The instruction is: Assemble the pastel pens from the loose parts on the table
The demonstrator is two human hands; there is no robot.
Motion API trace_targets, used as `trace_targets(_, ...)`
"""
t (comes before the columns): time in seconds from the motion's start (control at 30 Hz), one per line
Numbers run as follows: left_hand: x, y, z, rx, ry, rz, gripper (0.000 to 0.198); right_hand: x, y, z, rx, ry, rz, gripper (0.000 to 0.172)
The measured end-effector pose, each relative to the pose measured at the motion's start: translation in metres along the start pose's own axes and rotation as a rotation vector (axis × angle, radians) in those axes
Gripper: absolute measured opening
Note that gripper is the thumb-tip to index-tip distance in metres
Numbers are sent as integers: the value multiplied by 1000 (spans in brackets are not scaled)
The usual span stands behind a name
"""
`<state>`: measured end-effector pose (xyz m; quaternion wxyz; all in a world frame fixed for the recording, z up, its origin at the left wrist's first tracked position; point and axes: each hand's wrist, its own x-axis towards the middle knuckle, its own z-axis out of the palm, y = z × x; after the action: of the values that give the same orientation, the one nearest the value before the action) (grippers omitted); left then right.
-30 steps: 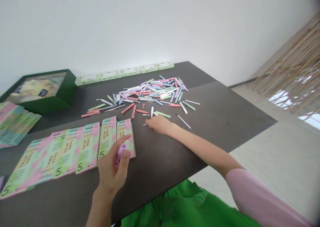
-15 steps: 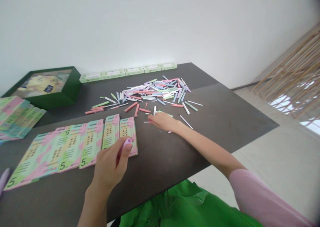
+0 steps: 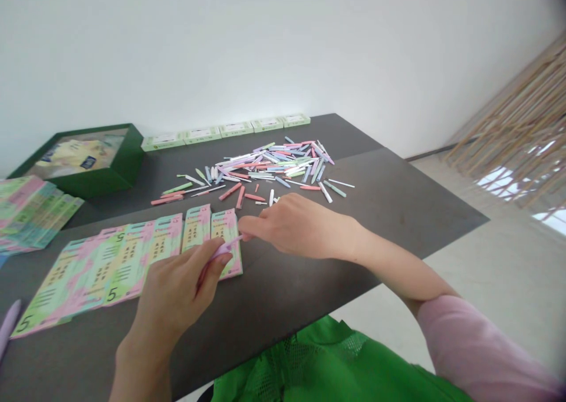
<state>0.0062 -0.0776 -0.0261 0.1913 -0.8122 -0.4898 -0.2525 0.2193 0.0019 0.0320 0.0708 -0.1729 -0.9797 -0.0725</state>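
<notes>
- A loose pen (image 3: 7, 325) is seen at the left edge of the table (image 3: 283, 331), and a green box (image 3: 88, 163) sits at its far left.
- Printed cards (image 3: 119, 260) are laid in a row on the table's near left.
- A short lilac pen (image 3: 221, 250) is gripped in the closed left hand (image 3: 170, 296).
- The right hand (image 3: 296, 225) has been drawn away from the heap, half-curled, its fingertips at the pen's tip; contact appears likely but cannot be confirmed.
- A heap of pastel pens (image 3: 269, 169) is left mid-table.
</notes>
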Motion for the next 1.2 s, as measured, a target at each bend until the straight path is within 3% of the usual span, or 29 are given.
trace_targets(0.27, -2, 2, -1, 17, -2, 3, 29, -5, -1, -2, 20, 65, -53, 27)
trace_targets(0.47, 3, 8, 1, -156, -19, -39, 22, -1, -6, -1, 85, -49, -43, 24)
trace_targets(0.67, 13, 18, -2, -518, -68, -192, 22, 7, 0, -2, 411, 5, 4, 21)
trace_targets(0.83, 14, 22, 3, -790, -38, -320, 37, 23, 11, -2, 1032, 178, -91, 17)
trace_targets(0.97, 15, 20, 7, -962, 38, -362, 43, 34, 15, 4, 1433, 108, -100, 23)
trace_targets(1.1, 13, 18, 10, -1116, 61, -409, 43, 40, 21, 6, 1472, 30, -107, 37)
trace_targets(1.2, 14, 19, 11, -1254, 69, -442, 41, 44, 23, 3, 1388, -15, -60, 36)
